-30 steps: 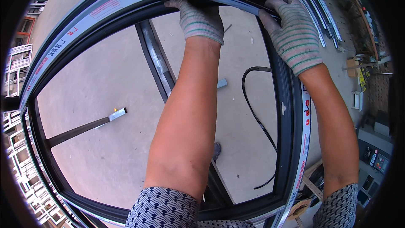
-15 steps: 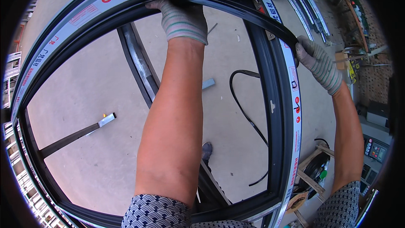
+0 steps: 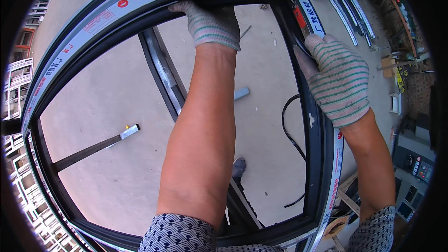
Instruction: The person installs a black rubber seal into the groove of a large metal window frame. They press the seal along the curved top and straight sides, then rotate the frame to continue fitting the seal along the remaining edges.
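A large black window frame (image 3: 319,158) spans the view, its outer faces covered in white printed film. My left hand (image 3: 212,25), in a grey knit glove with green stripes, is closed over the top bar with its thumb pointing left; its fingertips are hidden. Along the top right corner runs a black rubber strip (image 3: 293,35). At the upper part of the right bar, my gloved right hand (image 3: 338,79) pinches this strip between thumb and fingers, against the frame. A loose length of black strip (image 3: 285,126) curves down inside the opening.
Through the opening show the grey floor, a dark bar (image 3: 88,153) with a silver end, and a shoe (image 3: 239,167). White frames (image 3: 44,224) stand at left. Long profiles (image 3: 347,16) lie at the upper right. A grey machine (image 3: 420,168) with a control panel stands at right.
My right hand has moved left and in toward the right bar, bringing the strip from a stretched span down to the corner. My left hand stays on the top bar; the view has shifted slightly.
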{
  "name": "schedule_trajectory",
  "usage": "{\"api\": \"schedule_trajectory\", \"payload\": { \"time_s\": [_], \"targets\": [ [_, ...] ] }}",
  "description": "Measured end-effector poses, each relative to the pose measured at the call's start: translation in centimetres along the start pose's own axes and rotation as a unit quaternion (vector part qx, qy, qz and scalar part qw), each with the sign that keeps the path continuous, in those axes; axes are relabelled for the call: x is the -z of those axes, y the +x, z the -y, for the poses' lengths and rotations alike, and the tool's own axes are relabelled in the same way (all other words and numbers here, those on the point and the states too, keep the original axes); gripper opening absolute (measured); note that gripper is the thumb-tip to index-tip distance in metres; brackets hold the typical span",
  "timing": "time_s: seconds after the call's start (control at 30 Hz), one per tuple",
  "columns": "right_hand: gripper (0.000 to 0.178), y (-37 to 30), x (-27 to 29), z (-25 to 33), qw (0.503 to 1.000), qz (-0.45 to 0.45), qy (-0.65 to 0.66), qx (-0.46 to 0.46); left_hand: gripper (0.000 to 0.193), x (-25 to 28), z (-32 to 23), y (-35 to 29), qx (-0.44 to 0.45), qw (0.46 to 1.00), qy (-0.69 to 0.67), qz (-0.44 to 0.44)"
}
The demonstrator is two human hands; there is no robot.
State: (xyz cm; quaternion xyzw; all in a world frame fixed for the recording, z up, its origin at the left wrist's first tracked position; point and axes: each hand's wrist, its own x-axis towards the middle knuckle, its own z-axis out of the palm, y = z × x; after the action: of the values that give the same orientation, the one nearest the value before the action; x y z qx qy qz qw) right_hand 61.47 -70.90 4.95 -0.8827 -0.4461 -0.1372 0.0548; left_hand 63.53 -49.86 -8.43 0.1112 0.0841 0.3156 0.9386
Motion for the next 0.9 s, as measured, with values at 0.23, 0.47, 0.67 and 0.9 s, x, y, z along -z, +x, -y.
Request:
{"api": "schedule_trajectory", "payload": {
  "time_s": [0.23,0.47,0.67,0.9],
  "targets": [
    [0.016,0.4,-2.7,0.2,0.995,0.008,-0.102,0.012,0.090,-0.3,-0.2,-0.3,0.000,0.999,-0.053,0.013],
    [0.019,1.1,-2.5,0.3,0.995,0.021,-0.095,-0.006,0.087,0.3,0.6,-0.3,0.010,0.999,-0.010,0.052],
    [0.020,1.0,-2.8,0.2,0.997,-0.011,-0.082,0.005,0.086,-0.6,0.9,-1.1,0.014,0.999,0.026,0.038],
    [0.019,0.7,-3.0,0.2,0.997,-0.001,-0.078,-0.023,0.091,-0.8,1.6,-0.8,0.039,0.999,-0.024,-0.002]
  ]
}}
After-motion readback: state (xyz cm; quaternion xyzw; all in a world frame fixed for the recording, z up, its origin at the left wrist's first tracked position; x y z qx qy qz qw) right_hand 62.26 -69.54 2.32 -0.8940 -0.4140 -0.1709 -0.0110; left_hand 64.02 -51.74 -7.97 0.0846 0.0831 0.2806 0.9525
